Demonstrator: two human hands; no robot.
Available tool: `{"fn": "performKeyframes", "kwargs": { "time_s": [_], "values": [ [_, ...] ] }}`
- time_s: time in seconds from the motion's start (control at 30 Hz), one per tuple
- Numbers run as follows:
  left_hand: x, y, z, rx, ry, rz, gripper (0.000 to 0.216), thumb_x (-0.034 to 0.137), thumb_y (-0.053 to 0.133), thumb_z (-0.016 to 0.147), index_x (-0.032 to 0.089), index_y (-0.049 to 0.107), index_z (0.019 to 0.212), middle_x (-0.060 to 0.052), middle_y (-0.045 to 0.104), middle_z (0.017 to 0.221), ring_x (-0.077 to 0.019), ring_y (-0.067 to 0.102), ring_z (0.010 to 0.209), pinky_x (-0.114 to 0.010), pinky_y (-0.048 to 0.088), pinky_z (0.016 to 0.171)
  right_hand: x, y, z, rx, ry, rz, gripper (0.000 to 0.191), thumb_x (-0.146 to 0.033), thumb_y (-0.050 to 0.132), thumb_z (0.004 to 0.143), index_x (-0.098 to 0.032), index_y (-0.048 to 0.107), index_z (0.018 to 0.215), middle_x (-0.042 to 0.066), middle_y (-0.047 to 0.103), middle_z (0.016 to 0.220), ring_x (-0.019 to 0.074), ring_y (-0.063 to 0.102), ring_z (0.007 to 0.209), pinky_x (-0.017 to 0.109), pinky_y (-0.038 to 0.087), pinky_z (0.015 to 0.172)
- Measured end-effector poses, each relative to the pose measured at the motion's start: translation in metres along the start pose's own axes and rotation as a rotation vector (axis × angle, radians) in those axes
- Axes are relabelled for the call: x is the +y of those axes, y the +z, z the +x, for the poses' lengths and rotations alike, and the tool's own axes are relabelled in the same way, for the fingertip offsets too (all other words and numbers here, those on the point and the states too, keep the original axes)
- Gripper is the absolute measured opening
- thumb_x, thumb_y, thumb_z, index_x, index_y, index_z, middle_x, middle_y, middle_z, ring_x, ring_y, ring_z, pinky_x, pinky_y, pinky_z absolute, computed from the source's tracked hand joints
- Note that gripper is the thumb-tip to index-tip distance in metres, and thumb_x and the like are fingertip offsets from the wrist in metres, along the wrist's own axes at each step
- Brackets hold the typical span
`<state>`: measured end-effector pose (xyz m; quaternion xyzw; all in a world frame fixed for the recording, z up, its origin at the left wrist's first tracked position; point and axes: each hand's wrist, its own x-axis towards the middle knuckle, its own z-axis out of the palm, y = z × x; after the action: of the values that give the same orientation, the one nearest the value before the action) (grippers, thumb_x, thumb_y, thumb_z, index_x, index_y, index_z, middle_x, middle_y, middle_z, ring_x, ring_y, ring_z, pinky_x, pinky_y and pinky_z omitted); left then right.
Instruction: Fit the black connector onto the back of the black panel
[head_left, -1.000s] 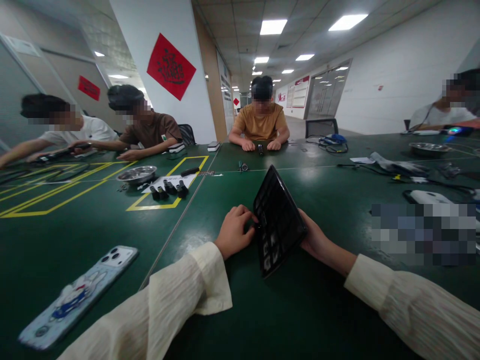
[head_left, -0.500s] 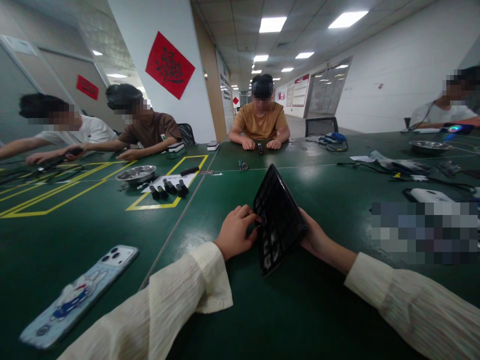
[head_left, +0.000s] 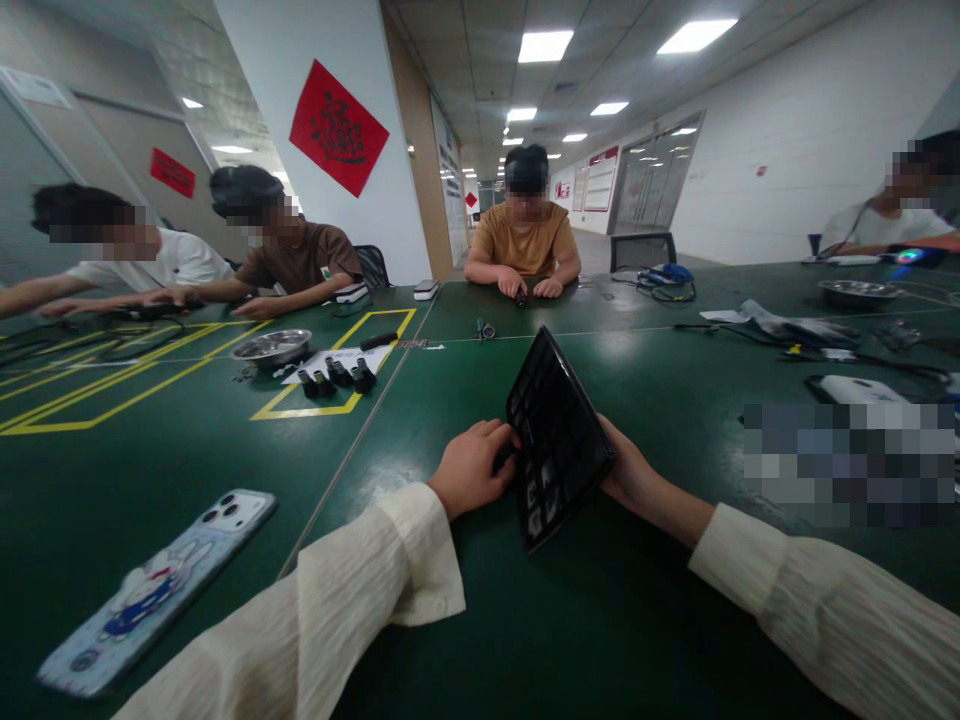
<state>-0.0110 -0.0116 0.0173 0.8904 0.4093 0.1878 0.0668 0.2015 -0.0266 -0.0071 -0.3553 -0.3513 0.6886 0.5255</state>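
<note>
A black tablet (head_left: 561,440) with a dark glossy face and a grid of faint tiles stands tilted above the table in front of me. My right hand (head_left: 626,470) grips its right edge, the fingers hidden behind it. At the tablet's left edge, my left hand (head_left: 476,468) has its fingers curled and its fingertips against the dark face. Whether a small thing is pinched in those fingertips I cannot make out. To the left, a phone (head_left: 157,595) in a light blue rabbit case lies face down on the green table (head_left: 600,640).
Several black cylindrical parts (head_left: 337,376) stand near a metal bowl (head_left: 271,347), by a yellow-taped rectangle. Cables (head_left: 847,345) and a white device (head_left: 862,390) lie on the right. A person (head_left: 523,225) sits opposite, with two more at left and one at far right.
My left fingertips have curled in slightly at the tablet; the tablet and my right hand stay in place. The person opposite has moved one hand onto a small dark object.
</note>
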Motion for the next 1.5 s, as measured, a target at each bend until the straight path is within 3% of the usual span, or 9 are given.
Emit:
{"fn": "performKeyframes", "kwargs": {
  "time_s": [0.33,0.57,0.83,1.03,1.23,1.4,1.5],
  "values": [
    [-0.002,0.003,0.0,-0.003,-0.029,0.024,0.014,0.022,0.046,0.075,0.019,0.05,0.088,-0.005,0.056,0.087,-0.0203,0.052,0.085,-0.032,0.043,0.074,0.001,-0.001,0.001,-0.021,-0.023,-0.016,0.031,-0.037,0.046,0.082,-0.025,0.06,0.106,0.005,0.066,0.092,0.0229,0.062,0.081,0.039,0.051,0.067],
    [-0.003,0.005,0.001,-0.043,0.02,0.151,0.014,0.027,0.042,0.081,0.018,0.051,0.086,-0.007,0.057,0.084,-0.0208,0.051,0.08,-0.032,0.041,0.072,-0.002,0.002,-0.001,0.032,-0.003,0.013,0.021,-0.032,0.047,0.081,-0.025,0.06,0.096,0.001,0.064,0.08,0.0174,0.059,0.066,0.033,0.05,0.061],
    [-0.004,0.005,0.003,-0.08,0.073,0.213,0.025,0.029,0.031,0.089,0.016,0.052,0.083,-0.007,0.057,0.081,-0.0207,0.051,0.076,-0.034,0.042,0.071,0.001,-0.002,0.002,-0.002,-0.014,-0.021,0.025,-0.035,0.046,0.081,-0.024,0.058,0.101,0.003,0.065,0.086,0.0185,0.059,0.07,0.033,0.049,0.061],
    [-0.008,0.009,0.002,-0.003,0.022,0.051,0.038,0.034,0.016,0.094,0.018,0.048,0.082,-0.006,0.055,0.079,-0.0188,0.053,0.078,-0.032,0.042,0.075,0.001,-0.001,0.003,0.029,-0.029,-0.046,0.029,-0.034,0.045,0.08,-0.024,0.052,0.106,0.002,0.062,0.08,0.0176,0.058,0.064,0.031,0.047,0.055],
    [-0.013,0.012,0.003,0.136,-0.106,-0.195,0.038,0.04,0.017,0.094,0.019,0.044,0.076,-0.003,0.053,0.075,-0.0171,0.052,0.072,-0.031,0.042,0.071,0.006,0.001,0.005,0.042,-0.054,-0.214,0.035,-0.033,0.043,0.077,-0.024,0.04,0.11,-0.002,0.056,0.065,0.0139,0.051,0.046,0.023,0.034,0.038],
    [-0.019,0.015,0.004,0.101,-0.108,-0.427,0.044,0.044,0.018,0.093,0.018,0.046,0.071,0.0,0.051,0.067,-0.0145,0.05,0.064,-0.028,0.042,0.067,0.006,0.0,0.003,-0.02,-0.08,-0.29,0.038,-0.033,0.041,0.076,-0.021,0.036,0.112,-0.003,0.055,0.064,0.0124,0.05,0.042,0.022,0.032,0.036],
    [-0.019,0.015,0.003,0.049,-0.085,-0.476,0.046,0.045,0.02,0.093,0.017,0.05,0.074,-0.002,0.056,0.072,-0.0159,0.053,0.07,-0.029,0.043,0.072,0.004,0.002,0.001,-0.017,-0.073,-0.292,0.037,-0.036,0.039,0.079,-0.021,0.035,0.112,-0.002,0.055,0.064,0.0123,0.051,0.043,0.022,0.031,0.037]
  ]
}}
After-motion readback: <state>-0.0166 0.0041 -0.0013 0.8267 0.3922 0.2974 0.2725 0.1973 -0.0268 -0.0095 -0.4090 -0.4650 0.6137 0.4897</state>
